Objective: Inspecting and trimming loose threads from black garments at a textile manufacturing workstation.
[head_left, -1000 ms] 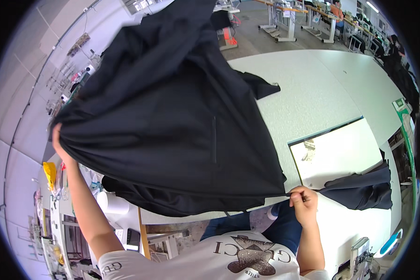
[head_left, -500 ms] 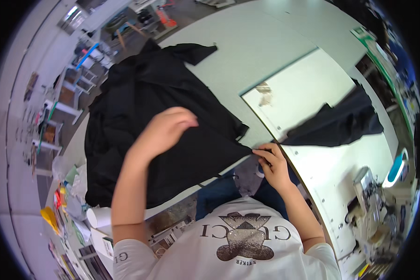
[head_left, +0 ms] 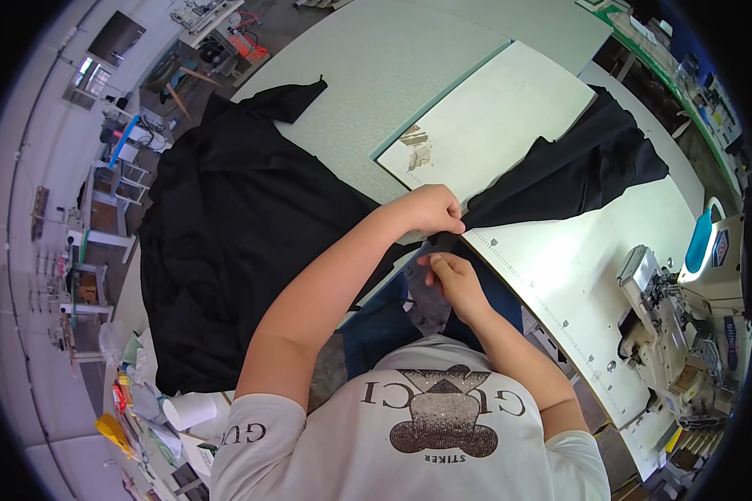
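A black garment (head_left: 242,225) lies spread over the left part of the pale table, one sleeve pointing away from me. To the right, a separate black fabric piece (head_left: 560,179) rests on the white machine tabletop and narrows to a point near me. My left hand (head_left: 433,209) reaches across to that point, its fingers closed on the black fabric at the tabletop's edge. Just below, my right hand (head_left: 455,284) has loosely curled fingers, slightly apart, with nothing visible in them. The garment's near right corner is partly hidden behind my left forearm.
A sewing machine (head_left: 673,326) stands at the right on the white tabletop (head_left: 551,275). At the lower left are a white roll (head_left: 188,409) and a yellow object (head_left: 114,436). The pale round table (head_left: 368,92) stretches away in front.
My left hand has moved right from over the garment to the point of the right fabric piece. My right hand has left the garment's corner and moved slightly lower left. The view has shifted.
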`<state>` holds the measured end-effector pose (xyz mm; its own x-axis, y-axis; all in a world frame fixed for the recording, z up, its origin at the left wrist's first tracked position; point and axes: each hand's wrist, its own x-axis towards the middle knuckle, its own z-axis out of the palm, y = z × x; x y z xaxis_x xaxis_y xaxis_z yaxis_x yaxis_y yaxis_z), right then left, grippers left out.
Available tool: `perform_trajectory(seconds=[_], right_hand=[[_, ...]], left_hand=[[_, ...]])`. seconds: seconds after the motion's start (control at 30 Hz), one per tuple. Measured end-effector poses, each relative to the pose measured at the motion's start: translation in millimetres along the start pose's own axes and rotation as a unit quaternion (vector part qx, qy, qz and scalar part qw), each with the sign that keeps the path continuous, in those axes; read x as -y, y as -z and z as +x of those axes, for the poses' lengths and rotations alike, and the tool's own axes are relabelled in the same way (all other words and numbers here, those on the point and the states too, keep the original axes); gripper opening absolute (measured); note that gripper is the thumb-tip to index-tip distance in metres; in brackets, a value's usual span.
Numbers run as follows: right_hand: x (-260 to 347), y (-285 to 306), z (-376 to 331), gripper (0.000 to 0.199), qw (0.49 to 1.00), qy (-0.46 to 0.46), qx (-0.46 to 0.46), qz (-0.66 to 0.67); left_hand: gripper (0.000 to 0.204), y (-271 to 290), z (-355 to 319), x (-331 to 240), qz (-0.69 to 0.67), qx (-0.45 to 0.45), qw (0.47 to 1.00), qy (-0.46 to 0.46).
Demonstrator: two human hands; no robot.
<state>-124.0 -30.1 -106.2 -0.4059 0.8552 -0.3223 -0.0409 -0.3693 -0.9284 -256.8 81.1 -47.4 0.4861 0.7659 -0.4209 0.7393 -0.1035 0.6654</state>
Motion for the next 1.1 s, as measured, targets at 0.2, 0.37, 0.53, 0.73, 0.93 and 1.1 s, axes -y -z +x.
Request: perform_trajectory(seconds=[0.2, 0.37, 0.53, 0.73, 0.93, 1.1], right_hand=[[6, -14, 14, 0.029, 0.989, -0.032, -0.008, 0.145], [-2, -6, 5, 0.025, 0.997, 0.059, -0.039, 0.003], [23, 16, -46, 0.025, 0.964, 0.202, -0.109, -0.131], [69, 52, -46, 0.04, 0.839, 0.37, -0.343, -0.205], [113, 71, -24, 0.055, 0.656, 0.55, -0.443, -0.265], [139, 10, -8, 0.052, 0.637, 0.616, -0.356, -0.297]], left_hand=[[0.021, 1, 1, -5, 0.018, 0.005, 1.0, -0.003], [0.022, -7, 2, -9, 0.011, -0.019, 0.999, -0.024], [0.016, -20, -17, -18, -0.512, -0.012, 0.859, -0.02], [0.03, -2, -93, -78, -0.761, -0.007, 0.55, -0.345], [0.027, 45, -220, -93, -0.721, -0.137, 0.397, -0.551], [0.015, 52, -349, -73, -0.559, -0.215, 0.228, -0.767]])
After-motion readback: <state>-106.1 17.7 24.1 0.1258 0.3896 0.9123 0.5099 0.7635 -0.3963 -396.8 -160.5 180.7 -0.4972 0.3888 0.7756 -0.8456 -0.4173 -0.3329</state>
